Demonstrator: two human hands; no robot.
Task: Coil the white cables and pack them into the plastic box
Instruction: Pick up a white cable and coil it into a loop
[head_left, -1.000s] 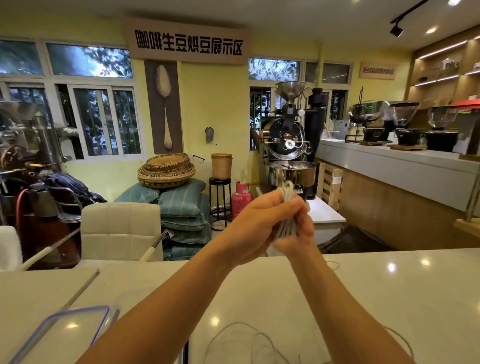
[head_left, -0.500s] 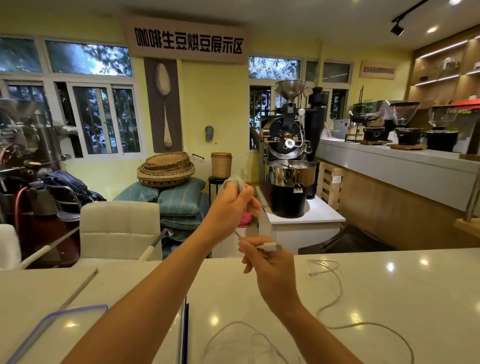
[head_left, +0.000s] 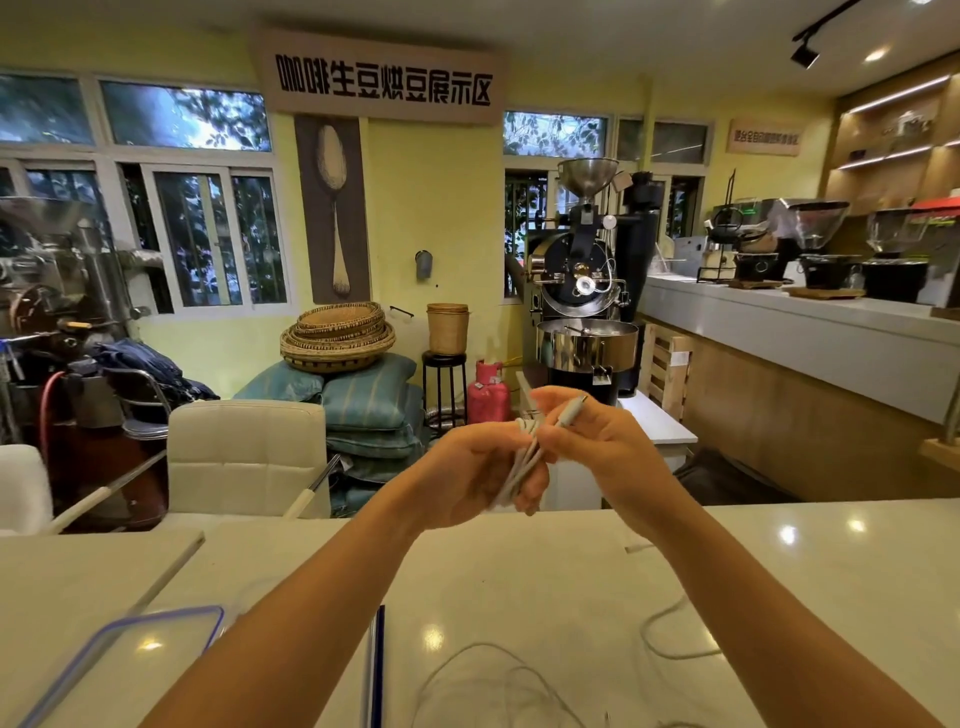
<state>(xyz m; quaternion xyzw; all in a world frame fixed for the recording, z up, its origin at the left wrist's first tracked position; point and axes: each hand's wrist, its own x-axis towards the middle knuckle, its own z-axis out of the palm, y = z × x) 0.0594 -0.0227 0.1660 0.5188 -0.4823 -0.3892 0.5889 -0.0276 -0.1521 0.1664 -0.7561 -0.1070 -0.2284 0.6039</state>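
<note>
White cable (head_left: 523, 462) is nearly coiled: the left hand (head_left: 467, 478) grips the loops, the right hand (head_left: 608, 447) pinches its end. Other cables (head_left: 645, 630) lie loose, unpacked.

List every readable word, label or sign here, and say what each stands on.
"咖啡生豆烘豆展示区": black characters on the wide banner above the spoon poster.
Small wall sign at right: too blurred to read.
White cable: no print visible.
</note>
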